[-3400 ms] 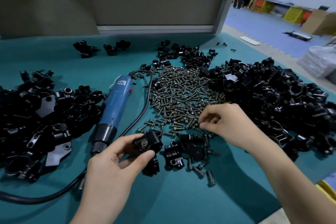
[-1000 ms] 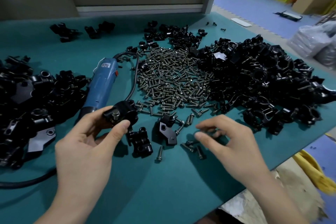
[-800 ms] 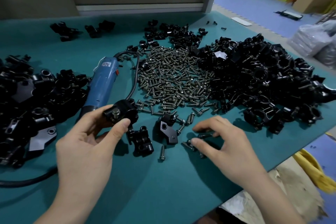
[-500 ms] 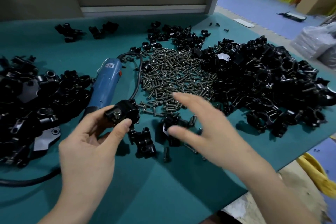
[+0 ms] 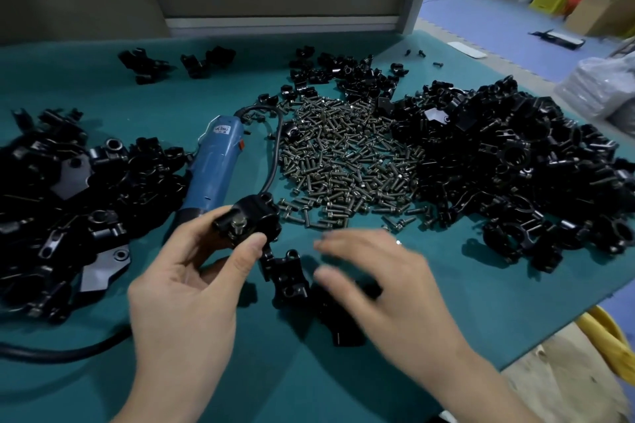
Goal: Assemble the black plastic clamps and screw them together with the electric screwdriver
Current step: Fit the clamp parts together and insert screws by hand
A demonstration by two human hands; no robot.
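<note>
Black plastic clamp (image 5: 252, 218): held up off the table (image 5: 309, 385), front-middle, just in front of the nose of the electric screwdriver (image 5: 214, 165). Grip of the left hand (image 5: 185, 288): clamped on the clamp, with the thumb (image 5: 245, 252) on the near face and the fingers round the far left side. One screw (image 5: 237, 226) sits in the clamp, head toward the camera.

Grip of the right hand (image 5: 388, 282): apart, fingers straight and spread, nothing seen in them. Hand is blurred. It hovers low over the table, just right of the clamp. Below it are two loose pieces: first loose piece (image 5: 288, 276) lies between the two hands; second loose piece (image 5: 345, 331) lies partly under the palm. Contact with either: cannot tell.

Electric screwdriver: blue body, lying flat, nose end hidden behind the left fingers. Thin cord (image 5: 275, 154) curves from its rear end along the left edge of the screw pile (image 5: 343, 161). Thick black cable (image 5: 58, 352) crosses the table at lower left.

Screw pile: centre of table. Right heap (image 5: 515, 161) of black parts touches its right edge. Left heap (image 5: 68, 196) lies left of the screwdriver. Back heap (image 5: 343, 74), smaller, lies behind the screws. A few stray parts (image 5: 144, 63) lie far back left.
</note>
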